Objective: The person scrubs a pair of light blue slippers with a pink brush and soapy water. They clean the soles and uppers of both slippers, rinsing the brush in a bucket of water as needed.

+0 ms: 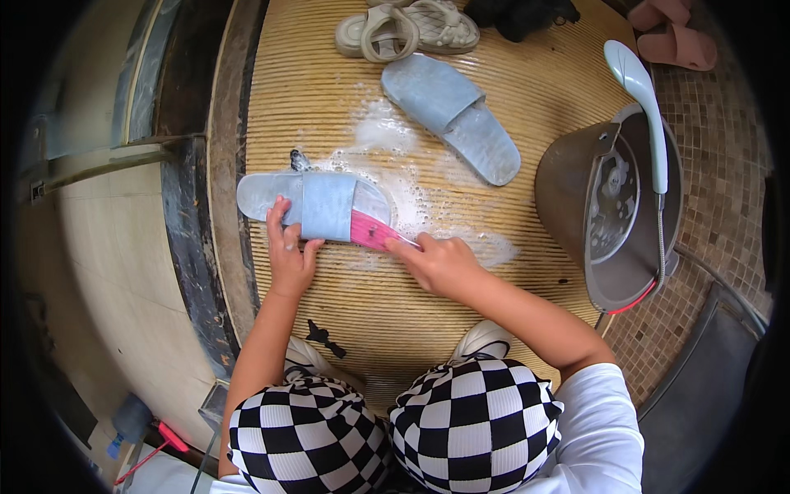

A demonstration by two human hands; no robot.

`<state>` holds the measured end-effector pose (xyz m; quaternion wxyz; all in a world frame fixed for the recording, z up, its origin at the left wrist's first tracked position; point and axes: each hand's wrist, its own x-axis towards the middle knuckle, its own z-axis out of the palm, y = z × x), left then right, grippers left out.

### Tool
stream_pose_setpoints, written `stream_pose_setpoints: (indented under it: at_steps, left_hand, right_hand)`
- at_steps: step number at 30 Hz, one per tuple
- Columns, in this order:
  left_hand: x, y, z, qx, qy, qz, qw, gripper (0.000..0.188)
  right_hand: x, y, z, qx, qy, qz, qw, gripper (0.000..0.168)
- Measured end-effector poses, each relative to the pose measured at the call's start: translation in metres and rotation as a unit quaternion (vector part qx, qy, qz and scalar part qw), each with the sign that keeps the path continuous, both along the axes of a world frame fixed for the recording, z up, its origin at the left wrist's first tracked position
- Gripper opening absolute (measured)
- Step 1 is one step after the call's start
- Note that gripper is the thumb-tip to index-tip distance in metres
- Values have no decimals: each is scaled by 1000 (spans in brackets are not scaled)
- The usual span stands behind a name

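Note:
A light blue slide slipper (328, 204) lies on its sole on the ribbed, wet floor, its open strap facing right. My left hand (292, 254) steadies its near edge, with fingertips on the footbed and thumb by the strap. In my right hand (441, 262) is a pink brush (370, 230), its far part tucked under the strap, so its bristles are hidden. White suds (386, 133) spread over the floor beyond and right of the slipper. The matching blue slipper (453, 120) lies farther off, tilted across the floor, apart from both hands.
At right stands a brown bucket (565, 185) with sudsy water and a pale blue shower head (648, 105) hooked over it. Beige sandals (407, 28), black footwear (521, 15) and pink slippers (676, 43) lie at the far side. A black scrap (326, 338) lies near my shoes.

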<state>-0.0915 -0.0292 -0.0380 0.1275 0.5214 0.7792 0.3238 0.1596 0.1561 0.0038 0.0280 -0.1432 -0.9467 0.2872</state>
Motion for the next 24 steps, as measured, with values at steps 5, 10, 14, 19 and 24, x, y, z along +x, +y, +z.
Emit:
stream_pose_setpoints:
  at_steps: [5,10,14,19,24]
  left_hand:
    - [3,9,8,-17,20,-18,999,28]
    - [3,10,5,-26,5,-2,1000,25]
    - [-2,2,5,-33,18,-7,999,26]
    - [5,13,2,-12,10,-13,1000,26]
    - [-1,4,0,-14,3,-7,1000,26]
  right_hand:
    - [-24,12,2,1,19,-8,1000,49]
    - [-48,11,-15,33,45,-3,998,43]
    - [-3,7,-3,-18,5,4,1000,41]
    - [-39,15,-5,2,39,-25,999,39]
    - [-17,10,-4,-15,18,-1,1000,44]
